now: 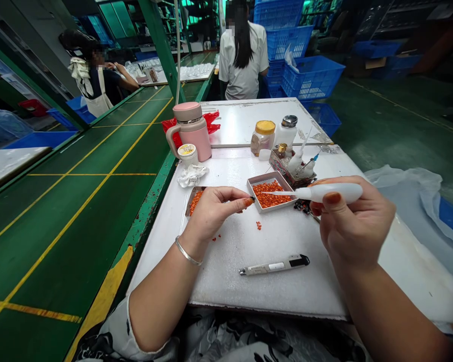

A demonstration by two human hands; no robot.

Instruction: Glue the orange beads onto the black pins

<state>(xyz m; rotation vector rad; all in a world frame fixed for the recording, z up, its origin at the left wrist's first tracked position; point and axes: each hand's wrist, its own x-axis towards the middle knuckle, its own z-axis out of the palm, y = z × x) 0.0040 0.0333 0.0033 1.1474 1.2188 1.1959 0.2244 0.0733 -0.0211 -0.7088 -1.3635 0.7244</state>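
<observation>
Between the thumb and forefinger of my left hand [218, 210] is a tiny dark piece [252, 198], too small to make out in detail. My right hand [353, 221] is closed round a white squeeze bottle [330, 192], its thin nozzle pointing left toward that piece. Behind the nozzle is a shallow white box [272, 207] full of small orange pieces [266, 190]. Another box of orange pieces [195, 201] is partly hidden behind my left hand. Small black pieces [302, 205] lie near my right fingers. A few loose orange bits [258, 225] are scattered on the white tabletop [226, 281].
A utility knife [275, 265] lies in front. Farther back stand a pink mug [194, 133], a small white tub [187, 155], a yellow-lidded jar [263, 138] and a tray of bottles [292, 166]. A green conveyor [79, 211] runs left. Two people sit beyond, near blue crates [311, 75].
</observation>
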